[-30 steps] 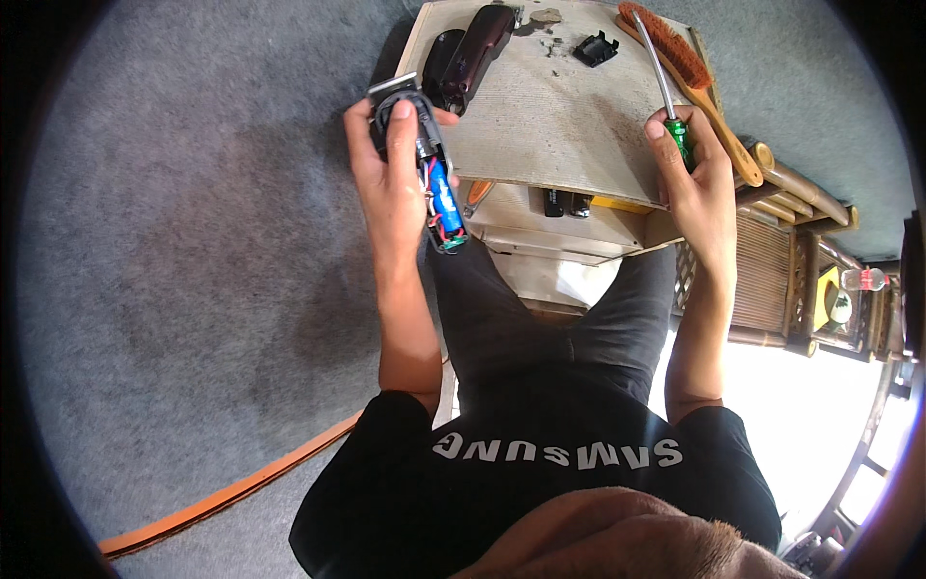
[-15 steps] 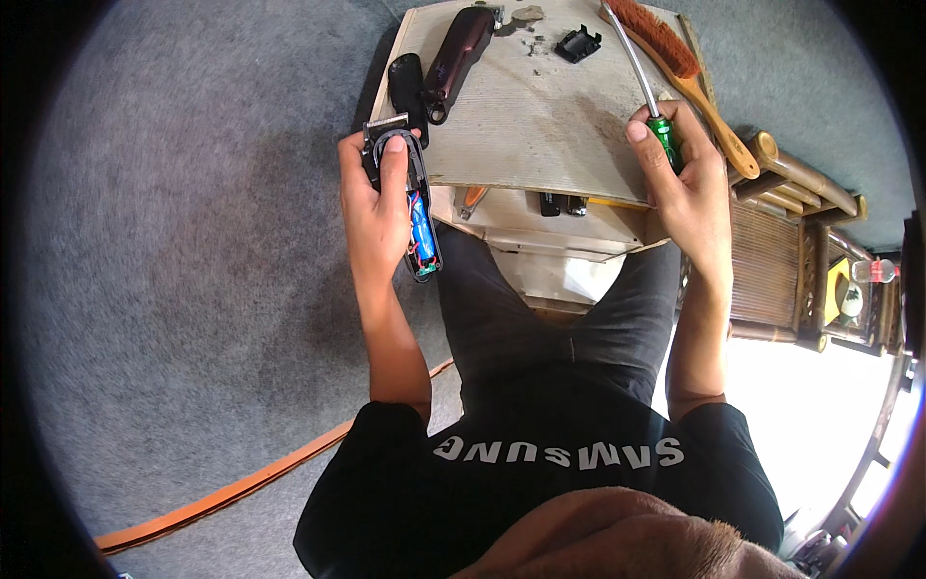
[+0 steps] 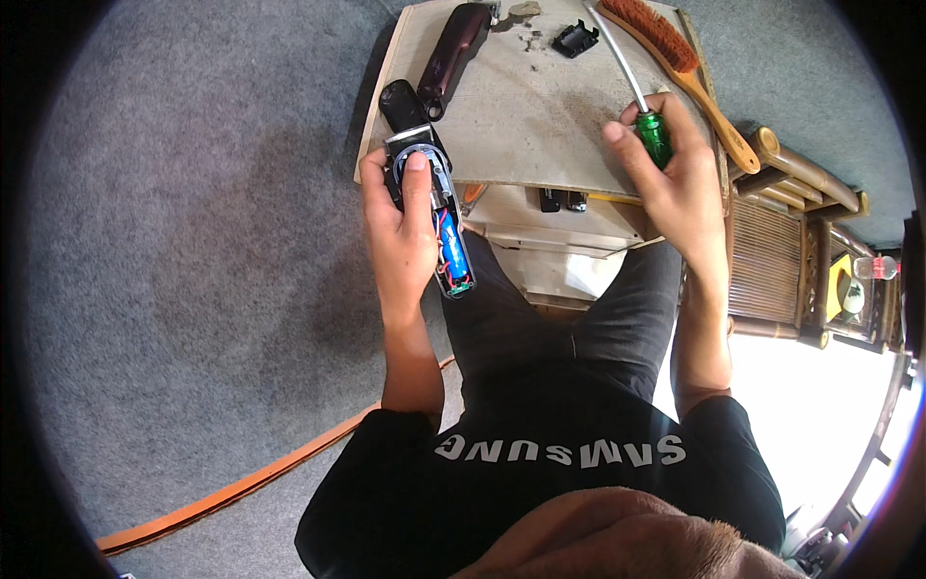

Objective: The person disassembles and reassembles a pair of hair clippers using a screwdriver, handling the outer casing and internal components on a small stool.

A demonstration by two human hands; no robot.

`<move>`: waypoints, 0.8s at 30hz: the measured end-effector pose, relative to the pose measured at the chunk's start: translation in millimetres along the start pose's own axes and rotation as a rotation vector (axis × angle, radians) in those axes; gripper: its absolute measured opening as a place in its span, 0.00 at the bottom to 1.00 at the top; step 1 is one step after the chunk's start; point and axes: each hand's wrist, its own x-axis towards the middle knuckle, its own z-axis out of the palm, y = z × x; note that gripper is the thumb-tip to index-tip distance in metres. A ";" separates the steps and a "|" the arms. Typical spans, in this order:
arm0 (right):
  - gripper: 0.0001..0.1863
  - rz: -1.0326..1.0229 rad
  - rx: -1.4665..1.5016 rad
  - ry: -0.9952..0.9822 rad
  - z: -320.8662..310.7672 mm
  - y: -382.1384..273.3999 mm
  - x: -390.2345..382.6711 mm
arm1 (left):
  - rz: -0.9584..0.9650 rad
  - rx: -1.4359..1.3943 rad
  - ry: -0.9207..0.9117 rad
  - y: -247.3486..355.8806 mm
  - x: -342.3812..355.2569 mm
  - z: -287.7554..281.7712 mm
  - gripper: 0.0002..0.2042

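My left hand grips an opened hair clipper, thumb on its head below the metal blade; a blue cell and coloured wires show inside. My right hand is closed on a screwdriver with a green handle, its long steel shaft pointing away from me. On the pale wooden box top lie a dark maroon clipper, a black cover piece just beyond my left hand and a small black plastic part. A brush with reddish bristles and a wooden handle lies along its right side.
Under the top, an open shelf holds small dark items above my legs. Bamboo furniture stands at right with a yellow object and plastic bottle. An orange strip lies on the grey carpet.
My left hand has come down toward me with the opened clipper, uncovering the black cover piece. My right hand with the screwdriver has shifted slightly left and away from me.
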 end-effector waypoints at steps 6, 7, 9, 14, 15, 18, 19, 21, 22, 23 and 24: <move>0.15 -0.045 -0.111 -0.133 32.5 -17.0 -1.9 | -0.065 -0.220 0.010 16.2 -8.2 15.1 0.16; 0.15 -0.099 -0.112 -0.180 39.1 -18.6 -0.6 | -0.063 -0.221 0.008 15.9 -7.9 14.3 0.16; 0.14 -0.172 -0.105 -0.249 52.7 -24.1 0.7 | -0.090 -0.384 -0.004 13.1 -7.3 10.4 0.16; 0.12 -0.321 -0.197 -0.266 84.3 -33.4 3.8 | -0.087 -0.378 0.164 15.2 -11.8 0.7 0.22; 0.12 -0.348 -0.237 -0.280 89.0 -36.1 3.6 | -0.102 -0.393 0.201 15.9 -13.4 -0.9 0.23; 0.11 -0.397 -0.360 -0.312 99.7 -43.6 2.4 | -0.154 -0.407 0.242 4.2 -16.9 -13.1 0.27; 0.11 -0.454 -0.422 -0.318 102.3 -44.6 1.9 | -0.174 -0.411 0.256 1.9 -19.1 -16.5 0.28; 0.12 -0.511 -0.485 -0.325 104.2 -45.5 1.6 | -0.191 -0.416 0.246 -4.2 -21.0 -22.4 0.29; 0.13 -0.529 -0.514 -0.360 104.0 -46.1 1.8 | -0.193 -0.418 0.246 -7.3 -21.2 -24.1 0.29; 0.13 -0.547 -0.544 -0.394 103.7 -46.8 2.2 | -0.205 -0.438 0.248 -10.2 -21.4 -25.2 0.29; 0.13 -0.548 -0.546 -0.396 103.8 -48.2 2.7 | -0.212 -0.449 0.250 -12.1 -22.2 -25.6 0.29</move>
